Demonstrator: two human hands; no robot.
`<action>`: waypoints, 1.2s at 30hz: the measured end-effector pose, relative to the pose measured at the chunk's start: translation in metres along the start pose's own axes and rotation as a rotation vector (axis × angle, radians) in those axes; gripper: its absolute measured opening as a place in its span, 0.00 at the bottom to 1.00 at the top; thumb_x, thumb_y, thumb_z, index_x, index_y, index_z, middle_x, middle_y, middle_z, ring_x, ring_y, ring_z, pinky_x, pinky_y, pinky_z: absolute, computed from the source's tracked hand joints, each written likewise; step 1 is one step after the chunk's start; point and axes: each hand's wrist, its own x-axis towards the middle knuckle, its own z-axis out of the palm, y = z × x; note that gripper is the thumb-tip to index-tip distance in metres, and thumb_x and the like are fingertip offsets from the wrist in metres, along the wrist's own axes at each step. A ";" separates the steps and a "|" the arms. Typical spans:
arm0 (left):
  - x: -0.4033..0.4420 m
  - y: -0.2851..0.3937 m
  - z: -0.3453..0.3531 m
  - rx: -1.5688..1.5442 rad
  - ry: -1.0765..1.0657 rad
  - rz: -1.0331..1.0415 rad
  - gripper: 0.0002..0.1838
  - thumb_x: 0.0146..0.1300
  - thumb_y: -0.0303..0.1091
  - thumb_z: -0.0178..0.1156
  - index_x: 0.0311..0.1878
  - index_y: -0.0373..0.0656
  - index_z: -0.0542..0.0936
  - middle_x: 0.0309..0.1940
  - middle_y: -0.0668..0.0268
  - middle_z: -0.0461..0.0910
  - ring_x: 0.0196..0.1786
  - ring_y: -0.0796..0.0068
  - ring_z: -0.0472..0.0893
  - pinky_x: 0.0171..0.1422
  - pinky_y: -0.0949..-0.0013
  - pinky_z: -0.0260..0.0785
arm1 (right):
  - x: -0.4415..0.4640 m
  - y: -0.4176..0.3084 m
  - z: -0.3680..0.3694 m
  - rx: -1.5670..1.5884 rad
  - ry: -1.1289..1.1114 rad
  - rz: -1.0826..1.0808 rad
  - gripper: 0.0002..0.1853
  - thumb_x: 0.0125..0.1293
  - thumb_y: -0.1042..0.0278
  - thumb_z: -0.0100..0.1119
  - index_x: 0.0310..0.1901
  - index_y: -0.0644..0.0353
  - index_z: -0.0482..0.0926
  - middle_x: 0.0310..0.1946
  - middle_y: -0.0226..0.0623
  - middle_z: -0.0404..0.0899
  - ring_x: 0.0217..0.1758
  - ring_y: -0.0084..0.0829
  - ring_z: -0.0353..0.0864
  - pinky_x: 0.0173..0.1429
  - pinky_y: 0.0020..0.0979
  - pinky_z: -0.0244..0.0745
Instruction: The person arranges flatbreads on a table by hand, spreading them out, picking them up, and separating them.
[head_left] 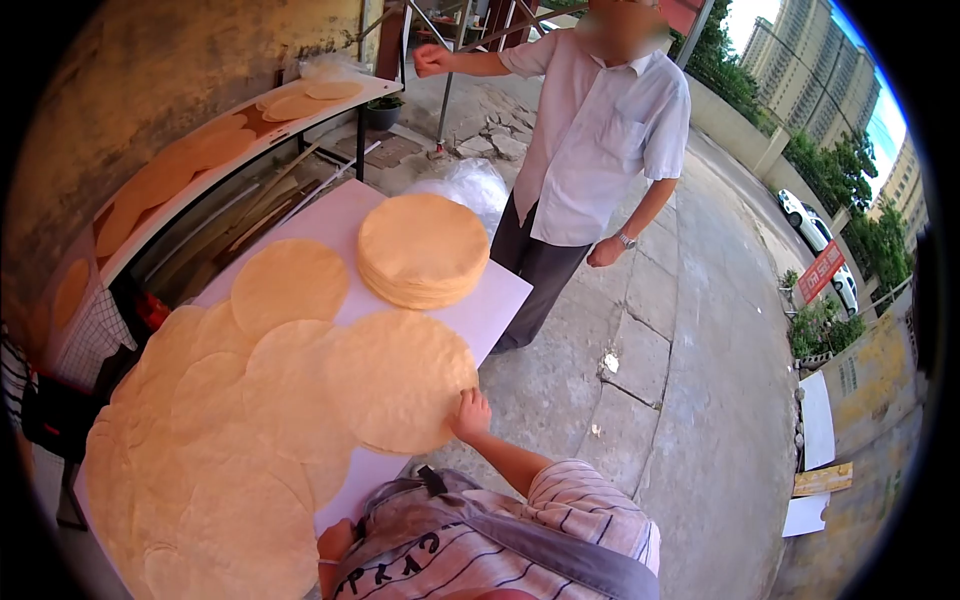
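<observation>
Closest in, my left hand (337, 543) is low by the table (375, 470), mostly out of sight against my body, so I can't tell how its fingers sit. My right hand (472, 413) is the nearer one, touching the right rim of a flat round sheet (400, 375). Fingers bent in narrow there; whether they pinch, I can't tell. The sheet lies to their left, round, with no long axis, and I see nothing between. Loose sheets (210, 480) overlap around its left side. Just beyond, there's a neat stack (423, 240). Farther out, a person (610, 130) stands, one arm raised, and a long bench (330, 113) at left holds more sheets.
</observation>
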 end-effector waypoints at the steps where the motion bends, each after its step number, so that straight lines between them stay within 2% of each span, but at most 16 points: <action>1: 0.000 0.000 0.001 -0.003 -0.004 -0.004 0.13 0.57 0.44 0.54 0.36 0.45 0.77 0.31 0.52 0.80 0.37 0.49 0.79 0.40 0.51 0.69 | -0.003 0.006 -0.002 -0.010 0.143 0.164 0.27 0.48 0.61 0.64 0.51 0.56 0.69 0.57 0.45 0.67 0.59 0.45 0.68 0.57 0.44 0.66; 4: -0.002 0.004 -0.004 -0.015 -0.008 -0.011 0.13 0.57 0.44 0.54 0.36 0.45 0.77 0.31 0.52 0.80 0.37 0.50 0.79 0.40 0.52 0.70 | 0.000 0.039 0.020 0.272 -0.079 0.706 0.23 0.53 0.58 0.62 0.49 0.58 0.70 0.53 0.46 0.71 0.53 0.40 0.74 0.52 0.41 0.71; 7: 0.003 0.004 -0.005 0.001 0.002 0.030 0.13 0.57 0.44 0.54 0.36 0.45 0.77 0.31 0.51 0.80 0.37 0.49 0.79 0.40 0.52 0.70 | -0.006 0.053 0.031 1.343 -0.580 1.069 0.21 0.56 0.57 0.61 0.47 0.60 0.71 0.42 0.43 0.76 0.41 0.33 0.79 0.41 0.33 0.76; 10: 0.014 0.001 -0.001 0.030 -0.048 0.022 0.14 0.52 0.43 0.58 0.39 0.46 0.78 0.32 0.52 0.80 0.40 0.51 0.79 0.42 0.55 0.69 | -0.012 0.036 0.034 1.053 -0.581 0.757 0.17 0.58 0.58 0.58 0.44 0.61 0.73 0.31 0.36 0.76 0.29 0.26 0.77 0.31 0.25 0.74; 11: 0.018 -0.002 0.001 0.019 -0.052 0.035 0.13 0.52 0.42 0.58 0.38 0.46 0.77 0.32 0.52 0.80 0.40 0.50 0.79 0.42 0.55 0.69 | -0.012 0.039 0.042 1.063 -0.618 0.661 0.14 0.59 0.60 0.55 0.40 0.61 0.75 0.26 0.32 0.74 0.24 0.25 0.75 0.27 0.23 0.72; 14: 0.025 -0.006 0.001 0.012 -0.047 0.085 0.13 0.54 0.42 0.57 0.38 0.45 0.77 0.32 0.51 0.80 0.38 0.50 0.79 0.41 0.54 0.69 | -0.014 0.013 0.030 1.318 -0.522 0.699 0.12 0.59 0.62 0.53 0.39 0.61 0.76 0.26 0.32 0.75 0.25 0.25 0.74 0.28 0.25 0.72; 17: 0.026 -0.001 -0.003 0.034 -0.026 0.150 0.13 0.56 0.44 0.55 0.36 0.45 0.78 0.30 0.51 0.80 0.36 0.49 0.80 0.40 0.53 0.71 | -0.012 -0.013 0.003 1.251 -0.371 0.670 0.12 0.60 0.64 0.51 0.39 0.62 0.76 0.27 0.32 0.76 0.26 0.25 0.74 0.30 0.26 0.71; 20: 0.024 0.001 -0.007 0.039 -0.014 0.168 0.14 0.56 0.45 0.55 0.35 0.45 0.78 0.30 0.51 0.80 0.36 0.50 0.80 0.39 0.53 0.71 | 0.007 0.009 0.012 0.976 -0.141 0.348 0.13 0.60 0.65 0.50 0.43 0.63 0.74 0.30 0.33 0.77 0.29 0.23 0.74 0.34 0.27 0.71; 22: 0.025 -0.004 -0.005 0.045 -0.010 0.169 0.14 0.56 0.45 0.55 0.34 0.45 0.79 0.30 0.51 0.80 0.35 0.50 0.80 0.39 0.53 0.71 | 0.020 0.002 -0.043 0.955 -0.006 0.333 0.14 0.59 0.67 0.49 0.44 0.65 0.73 0.31 0.32 0.77 0.31 0.23 0.75 0.36 0.28 0.71; 24: 0.021 -0.001 -0.008 0.054 0.010 0.133 0.13 0.55 0.45 0.56 0.33 0.45 0.79 0.29 0.51 0.80 0.35 0.50 0.80 0.38 0.53 0.71 | 0.039 0.006 -0.081 1.033 0.017 0.268 0.13 0.60 0.69 0.48 0.45 0.65 0.72 0.33 0.32 0.77 0.34 0.23 0.75 0.39 0.28 0.72; 27: 0.013 0.009 -0.022 0.065 0.025 0.084 0.12 0.55 0.44 0.56 0.32 0.46 0.79 0.28 0.52 0.80 0.34 0.50 0.80 0.37 0.53 0.71 | 0.053 -0.018 -0.147 1.342 0.021 0.269 0.14 0.62 0.71 0.46 0.47 0.66 0.70 0.37 0.33 0.76 0.39 0.23 0.75 0.44 0.27 0.71; 31: 0.017 0.019 -0.030 0.030 0.099 0.128 0.12 0.56 0.43 0.55 0.30 0.45 0.80 0.27 0.51 0.79 0.34 0.49 0.79 0.38 0.54 0.71 | 0.048 -0.064 -0.194 1.470 -0.099 0.102 0.14 0.63 0.72 0.46 0.49 0.65 0.69 0.41 0.33 0.75 0.43 0.22 0.74 0.48 0.27 0.70; 34: 0.020 0.042 -0.047 -0.155 0.186 0.315 0.13 0.58 0.42 0.54 0.34 0.42 0.78 0.29 0.52 0.79 0.32 0.53 0.80 0.39 0.58 0.72 | 0.031 -0.104 -0.195 1.119 -0.171 -0.144 0.15 0.63 0.70 0.45 0.50 0.67 0.68 0.39 0.37 0.75 0.42 0.27 0.74 0.47 0.28 0.70; 35: 0.021 0.052 -0.052 -0.343 0.207 0.345 0.14 0.60 0.41 0.53 0.40 0.40 0.76 0.34 0.53 0.79 0.35 0.58 0.80 0.40 0.61 0.72 | 0.026 -0.114 -0.189 0.915 -0.275 -0.243 0.17 0.63 0.70 0.45 0.52 0.67 0.68 0.40 0.39 0.76 0.44 0.28 0.75 0.48 0.29 0.70; 36: 0.023 0.064 -0.056 -0.533 0.227 0.372 0.16 0.61 0.41 0.52 0.46 0.38 0.74 0.39 0.53 0.79 0.37 0.62 0.80 0.41 0.64 0.72 | 0.016 -0.130 -0.186 0.837 -0.261 -0.435 0.17 0.61 0.71 0.45 0.52 0.66 0.68 0.40 0.45 0.75 0.43 0.36 0.75 0.48 0.32 0.71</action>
